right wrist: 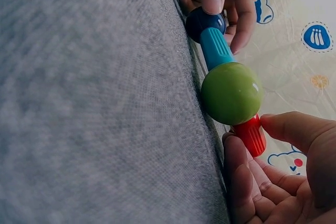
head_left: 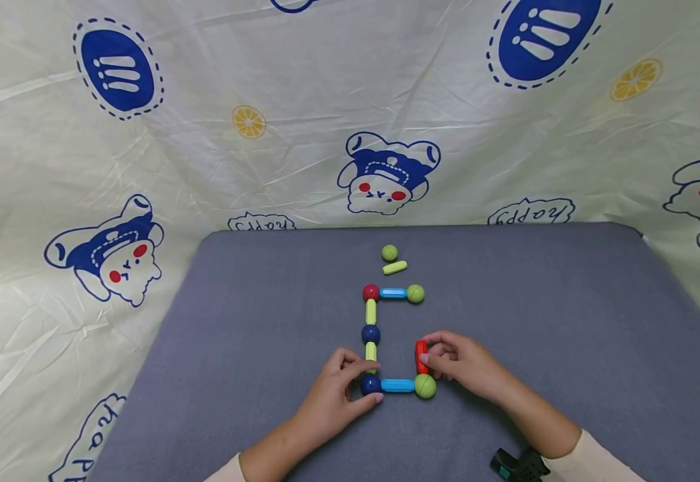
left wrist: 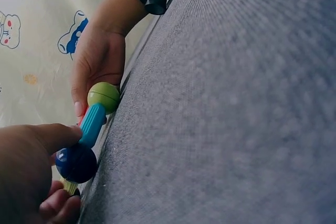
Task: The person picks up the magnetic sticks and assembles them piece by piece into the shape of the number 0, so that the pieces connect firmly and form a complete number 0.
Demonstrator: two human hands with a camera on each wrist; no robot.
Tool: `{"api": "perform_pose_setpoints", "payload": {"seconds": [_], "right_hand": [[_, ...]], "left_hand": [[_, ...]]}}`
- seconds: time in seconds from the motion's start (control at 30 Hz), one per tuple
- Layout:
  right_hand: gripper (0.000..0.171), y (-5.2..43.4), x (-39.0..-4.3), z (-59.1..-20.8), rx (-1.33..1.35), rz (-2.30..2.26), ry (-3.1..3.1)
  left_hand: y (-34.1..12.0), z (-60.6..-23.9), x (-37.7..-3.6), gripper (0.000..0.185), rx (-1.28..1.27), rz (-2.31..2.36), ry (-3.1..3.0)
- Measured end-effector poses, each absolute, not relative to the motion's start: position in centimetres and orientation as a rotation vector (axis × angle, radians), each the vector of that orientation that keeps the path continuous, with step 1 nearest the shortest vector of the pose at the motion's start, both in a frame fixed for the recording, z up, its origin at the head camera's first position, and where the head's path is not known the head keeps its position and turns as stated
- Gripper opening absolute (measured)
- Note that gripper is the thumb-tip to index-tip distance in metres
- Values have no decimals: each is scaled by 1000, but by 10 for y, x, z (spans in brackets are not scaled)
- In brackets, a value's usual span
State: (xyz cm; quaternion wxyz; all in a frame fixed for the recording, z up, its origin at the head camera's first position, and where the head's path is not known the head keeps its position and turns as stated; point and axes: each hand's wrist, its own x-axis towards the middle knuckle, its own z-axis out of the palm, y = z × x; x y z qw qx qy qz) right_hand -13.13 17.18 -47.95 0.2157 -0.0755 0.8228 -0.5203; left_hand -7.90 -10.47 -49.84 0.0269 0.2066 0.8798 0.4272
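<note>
A chain of magnetic rods and balls lies on the grey cloth. My left hand (head_left: pixel 339 396) grips its near-left corner, with thumb and fingers around the dark blue ball (head_left: pixel 371 384) and the yellow-green rod above it. From that ball a light blue rod (head_left: pixel 397 385) runs right to a green ball (head_left: pixel 425 386). My right hand (head_left: pixel 469 365) pinches a red rod (head_left: pixel 421 357) between thumb and fingers; its near end meets the green ball, as the right wrist view also shows at the red rod (right wrist: pixel 251 136). Fingers partly hide the red rod.
Farther up the chain are another dark blue ball (head_left: pixel 371 334), a red ball (head_left: pixel 371 292), a light blue rod (head_left: pixel 393 293) and a green ball (head_left: pixel 415 294). Beyond lie a loose yellow-green rod (head_left: pixel 395 268) and green ball (head_left: pixel 389 252). A printed curtain (head_left: pixel 302 174) hangs behind the table.
</note>
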Motion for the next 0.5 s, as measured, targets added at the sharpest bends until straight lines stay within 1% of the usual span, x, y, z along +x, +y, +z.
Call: {"api": "perform_pose_setpoints", "payload": {"seconds": [0.13, 0.27, 0.5], "right_hand": [[45, 172, -132, -480, -217, -1438, 2279], [43, 174, -133, -480, -240, -1439, 2285], [41, 174, -134, -481, -295, -1439, 2282]], "left_hand": [[-101, -496, -78, 37, 764, 1209, 2876], [-91, -494, -78, 32, 915, 1077, 2977], [-68, -487, -87, 31, 999, 899, 3070]]}}
